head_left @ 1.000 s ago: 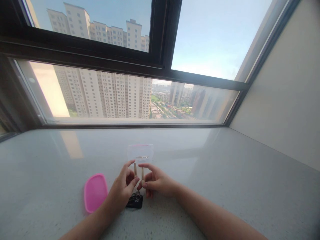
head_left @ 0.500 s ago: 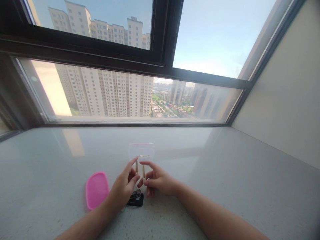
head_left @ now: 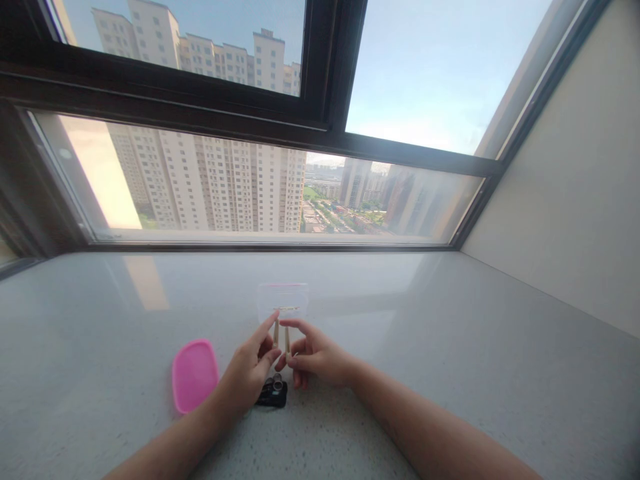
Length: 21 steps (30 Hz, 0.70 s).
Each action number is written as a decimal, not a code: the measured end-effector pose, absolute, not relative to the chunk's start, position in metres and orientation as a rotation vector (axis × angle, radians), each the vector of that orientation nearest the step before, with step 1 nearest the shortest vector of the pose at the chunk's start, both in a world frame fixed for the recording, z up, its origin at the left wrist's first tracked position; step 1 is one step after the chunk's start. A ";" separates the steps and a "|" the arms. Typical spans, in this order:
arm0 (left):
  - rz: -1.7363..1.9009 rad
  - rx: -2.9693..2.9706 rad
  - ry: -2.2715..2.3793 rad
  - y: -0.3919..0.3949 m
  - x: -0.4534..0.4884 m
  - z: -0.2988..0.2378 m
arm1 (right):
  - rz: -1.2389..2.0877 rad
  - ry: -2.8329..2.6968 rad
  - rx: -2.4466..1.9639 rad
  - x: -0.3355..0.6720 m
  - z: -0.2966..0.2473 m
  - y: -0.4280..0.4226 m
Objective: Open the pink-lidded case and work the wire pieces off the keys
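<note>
My left hand [head_left: 253, 363] pinches a slim, pale-gold tapered piece [head_left: 276, 333] upright between index finger and thumb. A similar slim piece [head_left: 287, 343] stands upright in my right hand [head_left: 313, 353], held between the index finger above and the thumb below. The two pieces are side by side with a narrow gap; their exact kind is too small to tell. Beyond the fingertips lies a clear plastic zip bag [head_left: 295, 293] with a thin gold-coloured item [head_left: 287, 309] on or in it. Just below my hands is a small black object [head_left: 274, 398] with shiny ring-shaped parts on top, partly hidden by my left hand.
A pink plastic lid or shallow tray [head_left: 195, 377] lies left of my left forearm, which overlaps its edge. All this rests on a pale speckled sill [head_left: 425, 373]. Behind it runs a dark window frame [head_left: 270, 249], and a white wall [head_left: 565, 200] rises at the right.
The piece in my left hand has shifted slightly right and tilted, its top leaning toward the other piece. My right hand is almost still. The view has moved slightly.
</note>
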<state>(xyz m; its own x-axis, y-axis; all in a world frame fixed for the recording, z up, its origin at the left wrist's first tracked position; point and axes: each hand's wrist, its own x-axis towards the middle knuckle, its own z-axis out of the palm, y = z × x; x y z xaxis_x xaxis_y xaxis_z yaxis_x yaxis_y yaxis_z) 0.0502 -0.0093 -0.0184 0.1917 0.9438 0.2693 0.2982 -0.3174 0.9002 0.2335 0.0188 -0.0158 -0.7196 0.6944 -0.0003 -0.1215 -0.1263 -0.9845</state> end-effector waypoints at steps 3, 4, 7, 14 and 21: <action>1.130 1.763 1.171 -0.010 0.050 -0.018 | 1.888 -1.595 -0.642 0.233 -0.016 0.018; 1.131 1.765 1.170 -0.010 0.050 -0.018 | 1.886 -1.596 -0.638 0.233 -0.016 0.018; 1.141 1.770 1.168 -0.010 0.049 -0.020 | 1.883 -1.595 -0.629 0.233 -0.016 0.019; 1.173 1.780 1.138 -0.009 0.048 -0.022 | 1.872 -1.593 -0.643 0.233 -0.019 0.020; 1.166 1.755 1.134 -0.008 0.048 -0.024 | 1.872 -1.580 -0.640 0.232 -0.021 0.021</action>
